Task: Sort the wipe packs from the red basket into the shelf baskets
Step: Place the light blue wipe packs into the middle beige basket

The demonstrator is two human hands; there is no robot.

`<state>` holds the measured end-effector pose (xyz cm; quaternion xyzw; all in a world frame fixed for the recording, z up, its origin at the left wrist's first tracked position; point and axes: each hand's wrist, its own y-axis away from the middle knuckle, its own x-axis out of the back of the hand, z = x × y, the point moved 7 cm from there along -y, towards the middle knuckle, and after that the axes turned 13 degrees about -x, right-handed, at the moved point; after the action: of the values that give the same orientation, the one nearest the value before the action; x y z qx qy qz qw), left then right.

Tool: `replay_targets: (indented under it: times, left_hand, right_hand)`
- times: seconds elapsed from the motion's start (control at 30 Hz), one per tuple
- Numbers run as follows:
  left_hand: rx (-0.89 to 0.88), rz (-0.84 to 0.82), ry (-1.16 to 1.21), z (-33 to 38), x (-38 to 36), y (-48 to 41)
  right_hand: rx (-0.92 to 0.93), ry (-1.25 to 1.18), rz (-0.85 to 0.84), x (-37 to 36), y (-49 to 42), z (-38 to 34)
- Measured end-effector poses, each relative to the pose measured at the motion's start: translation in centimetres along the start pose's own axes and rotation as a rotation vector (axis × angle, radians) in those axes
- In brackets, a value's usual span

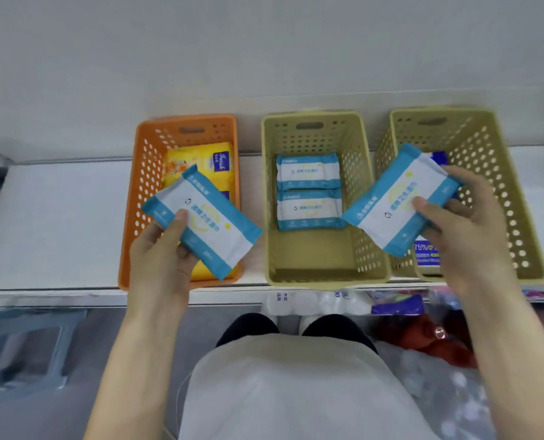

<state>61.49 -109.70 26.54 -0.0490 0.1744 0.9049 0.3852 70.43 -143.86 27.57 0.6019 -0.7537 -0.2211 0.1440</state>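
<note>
Left wipe pack (pixel 202 222), blue-and-white, held tilted over the orange basket (pixel 142 185); right wipe pack (pixel 400 200), identical, tilted over the right beige basket (pixel 499 192). Two matching packs (pixel 308 171) lie flat in the middle beige basket (pixel 312 252).

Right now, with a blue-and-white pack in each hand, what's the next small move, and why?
Probably bring the pack in the right hand over the middle basket and set it in its bare near half: two matching packs already lie in its far half, while the orange basket holds yellow ones.
</note>
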Motion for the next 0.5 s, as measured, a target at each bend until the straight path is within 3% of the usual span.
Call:
replay_targets:
  times: [0.2, 0.33, 0.5]
  left_hand:
    - [0.036, -0.035, -0.078, -0.5, 0.4, -0.9]
    - [0.07, -0.054, -0.113, -1.0, 0.7, -1.2]
    - [0.099, -0.087, -0.089, -1.0, 1.5, -1.4]
  right_hand:
    - [-0.016, 0.059, 0.098, -2.3, 0.2, 1.6]
    - [-0.113, 0.235, -0.084, -5.7, 0.0, 3.9]
    - [-0.181, 0.684, -0.219, -8.6, -0.7, 5.2]
